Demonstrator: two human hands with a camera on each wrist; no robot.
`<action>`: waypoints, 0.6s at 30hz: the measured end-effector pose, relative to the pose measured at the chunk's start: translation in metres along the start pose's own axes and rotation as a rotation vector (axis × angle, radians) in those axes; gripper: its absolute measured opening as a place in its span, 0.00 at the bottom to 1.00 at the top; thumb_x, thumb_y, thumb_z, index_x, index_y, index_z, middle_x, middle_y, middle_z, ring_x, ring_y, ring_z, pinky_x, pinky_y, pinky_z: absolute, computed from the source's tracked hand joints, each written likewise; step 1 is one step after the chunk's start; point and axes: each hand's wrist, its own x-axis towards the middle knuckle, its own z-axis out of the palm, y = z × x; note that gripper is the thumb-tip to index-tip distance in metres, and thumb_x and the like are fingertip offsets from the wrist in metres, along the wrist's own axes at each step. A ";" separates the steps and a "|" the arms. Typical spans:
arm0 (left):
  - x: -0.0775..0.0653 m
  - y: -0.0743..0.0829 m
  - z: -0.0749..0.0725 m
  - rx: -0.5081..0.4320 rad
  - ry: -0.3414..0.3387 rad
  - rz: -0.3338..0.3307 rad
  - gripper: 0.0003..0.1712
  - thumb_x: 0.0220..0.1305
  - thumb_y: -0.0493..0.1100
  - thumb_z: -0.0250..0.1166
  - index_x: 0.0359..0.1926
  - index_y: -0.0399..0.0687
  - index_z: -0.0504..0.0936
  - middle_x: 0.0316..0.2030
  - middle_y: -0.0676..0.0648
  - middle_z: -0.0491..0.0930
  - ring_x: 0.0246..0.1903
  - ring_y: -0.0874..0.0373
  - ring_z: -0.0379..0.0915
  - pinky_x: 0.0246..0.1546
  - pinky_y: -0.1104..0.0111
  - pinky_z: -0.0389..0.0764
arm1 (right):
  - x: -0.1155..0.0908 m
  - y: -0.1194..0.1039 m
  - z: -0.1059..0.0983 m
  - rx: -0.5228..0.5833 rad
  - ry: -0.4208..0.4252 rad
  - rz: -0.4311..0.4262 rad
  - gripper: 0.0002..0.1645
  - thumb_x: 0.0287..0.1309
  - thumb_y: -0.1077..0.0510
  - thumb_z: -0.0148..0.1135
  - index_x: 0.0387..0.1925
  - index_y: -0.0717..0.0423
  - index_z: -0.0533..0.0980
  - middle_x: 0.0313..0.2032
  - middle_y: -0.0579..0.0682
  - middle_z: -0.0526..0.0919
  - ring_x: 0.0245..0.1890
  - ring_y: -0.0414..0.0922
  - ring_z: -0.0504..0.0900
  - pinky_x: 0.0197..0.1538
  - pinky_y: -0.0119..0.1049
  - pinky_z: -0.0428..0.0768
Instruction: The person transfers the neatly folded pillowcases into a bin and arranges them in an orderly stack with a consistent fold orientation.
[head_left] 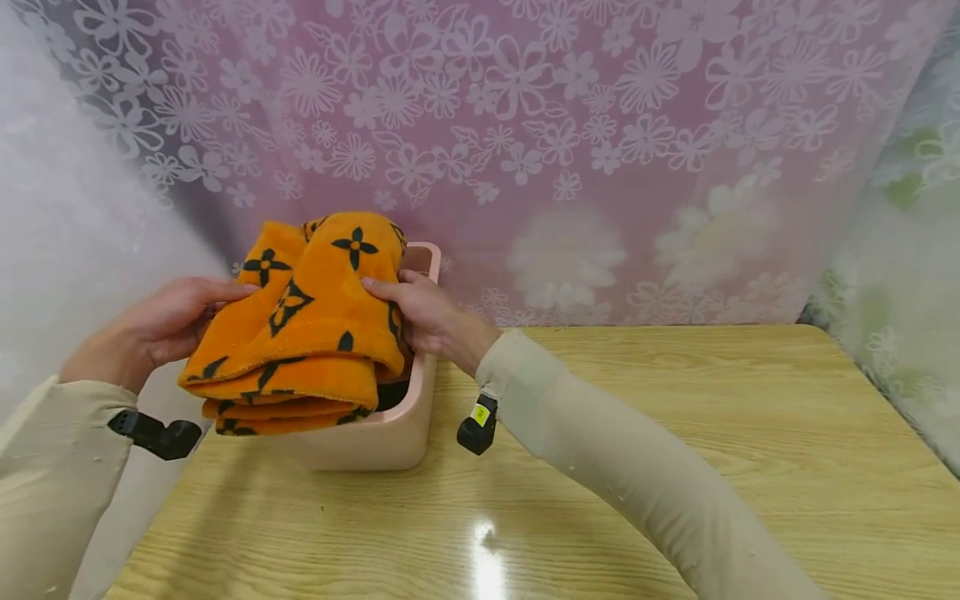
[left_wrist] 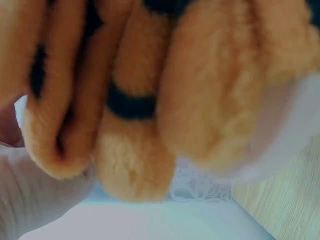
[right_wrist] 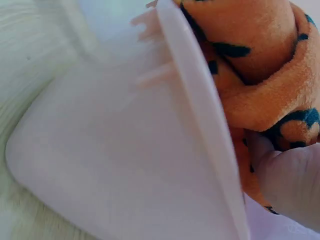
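A folded orange fleece blanket with dark flower-like marks is held over a pale pink bin. My left hand grips its left side, thumb on top and fingers underneath. At its right side, my right hand pinches the folds with the thumb on top, just inside the bin's right rim. Stacked folds of the blanket fill much of the left wrist view. The right wrist view has the bin's outer wall close beside the right hand. Most of the bin's inside is hidden under the blanket.
The bin stands on a wood-grain table, near its left end. A pink flowered curtain hangs along the back edge. To the left is a pale wall-like surface. Black wrist cameras sit on both sleeves.
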 end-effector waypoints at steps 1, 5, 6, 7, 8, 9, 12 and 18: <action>0.002 -0.001 0.001 0.030 0.033 -0.009 0.17 0.76 0.41 0.46 0.44 0.41 0.82 0.39 0.46 0.83 0.38 0.54 0.82 0.39 0.62 0.81 | 0.000 0.001 -0.002 -0.014 0.005 0.007 0.20 0.66 0.56 0.58 0.56 0.56 0.67 0.47 0.52 0.78 0.48 0.49 0.79 0.55 0.46 0.75; 0.009 -0.004 0.004 0.111 0.130 -0.051 0.14 0.74 0.43 0.49 0.44 0.46 0.81 0.40 0.48 0.82 0.39 0.55 0.81 0.41 0.61 0.81 | 0.001 0.004 -0.007 -0.082 0.030 0.024 0.22 0.65 0.56 0.59 0.57 0.56 0.66 0.47 0.52 0.77 0.48 0.48 0.78 0.55 0.45 0.75; 0.010 -0.005 0.004 0.128 0.148 -0.056 0.13 0.74 0.44 0.50 0.44 0.47 0.81 0.41 0.48 0.82 0.40 0.56 0.81 0.42 0.61 0.81 | 0.001 0.005 -0.007 -0.099 0.034 0.023 0.22 0.65 0.56 0.58 0.58 0.57 0.66 0.47 0.52 0.77 0.48 0.48 0.78 0.55 0.45 0.75; 0.011 -0.006 0.004 0.143 0.157 -0.059 0.12 0.74 0.44 0.50 0.45 0.48 0.80 0.42 0.49 0.82 0.41 0.56 0.81 0.42 0.62 0.81 | 0.002 0.006 -0.007 -0.115 0.038 0.018 0.22 0.66 0.56 0.58 0.58 0.57 0.66 0.47 0.52 0.77 0.48 0.48 0.78 0.55 0.46 0.75; 0.013 -0.006 0.004 0.163 0.170 -0.061 0.11 0.74 0.45 0.51 0.46 0.48 0.79 0.42 0.49 0.81 0.41 0.57 0.80 0.43 0.62 0.81 | 0.002 0.006 -0.008 -0.136 0.047 0.007 0.22 0.66 0.56 0.58 0.58 0.58 0.66 0.47 0.53 0.77 0.48 0.49 0.78 0.54 0.46 0.75; 0.014 -0.006 0.004 0.186 0.178 -0.060 0.11 0.74 0.45 0.51 0.48 0.47 0.77 0.42 0.50 0.81 0.41 0.58 0.80 0.43 0.63 0.80 | 0.003 0.006 -0.008 -0.160 0.059 -0.004 0.23 0.66 0.57 0.58 0.58 0.58 0.66 0.47 0.53 0.77 0.48 0.49 0.78 0.54 0.45 0.76; 0.019 -0.007 0.005 0.270 0.200 -0.062 0.18 0.73 0.48 0.52 0.57 0.44 0.68 0.43 0.53 0.80 0.42 0.61 0.78 0.44 0.65 0.80 | 0.003 0.006 -0.007 -0.252 0.093 -0.034 0.23 0.66 0.56 0.57 0.59 0.59 0.65 0.46 0.53 0.77 0.47 0.48 0.79 0.53 0.44 0.76; 0.028 -0.007 0.007 0.429 0.226 -0.072 0.37 0.72 0.54 0.52 0.69 0.36 0.52 0.43 0.56 0.77 0.43 0.64 0.76 0.46 0.66 0.79 | 0.001 0.004 -0.007 -0.380 0.161 -0.039 0.27 0.66 0.54 0.57 0.62 0.60 0.63 0.47 0.51 0.75 0.46 0.46 0.78 0.53 0.42 0.77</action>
